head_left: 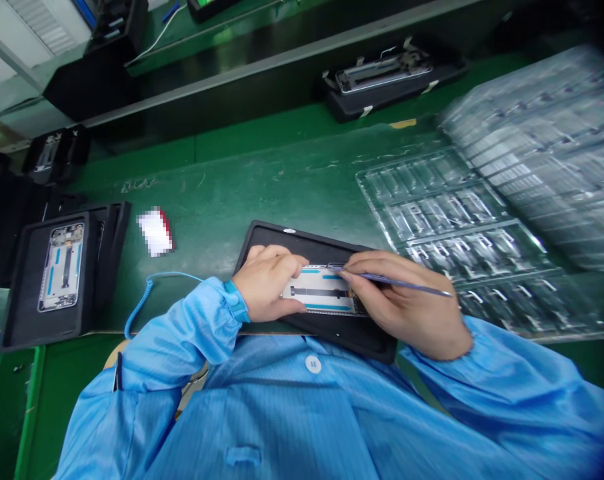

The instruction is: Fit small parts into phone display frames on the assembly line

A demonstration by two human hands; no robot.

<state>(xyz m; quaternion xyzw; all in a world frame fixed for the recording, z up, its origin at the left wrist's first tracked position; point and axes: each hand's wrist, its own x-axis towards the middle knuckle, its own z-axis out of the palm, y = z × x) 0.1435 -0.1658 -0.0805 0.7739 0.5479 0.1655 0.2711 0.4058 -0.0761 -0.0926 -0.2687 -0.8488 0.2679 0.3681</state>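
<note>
A phone frame [322, 300] with blue strips and a dark flex cable lies on a black tray [262, 233] at the table's front edge. My left hand [269, 283] grips its left end between thumb and fingers. Pinched in my right hand [407, 300] is a pair of thin tweezers [417, 286], their tip at the frame's upper edge near its right end. Whatever the tip touches is too small to make out, and my right fingers partly cover that end.
Clear plastic trays [447, 227] with small parts lie at the right, beside a tall stack [547, 147]. Another phone frame [62, 267] sits in a black tray at the left, near a pixelated white-and-red item [155, 232]. A black holder [382, 80] stands at the back.
</note>
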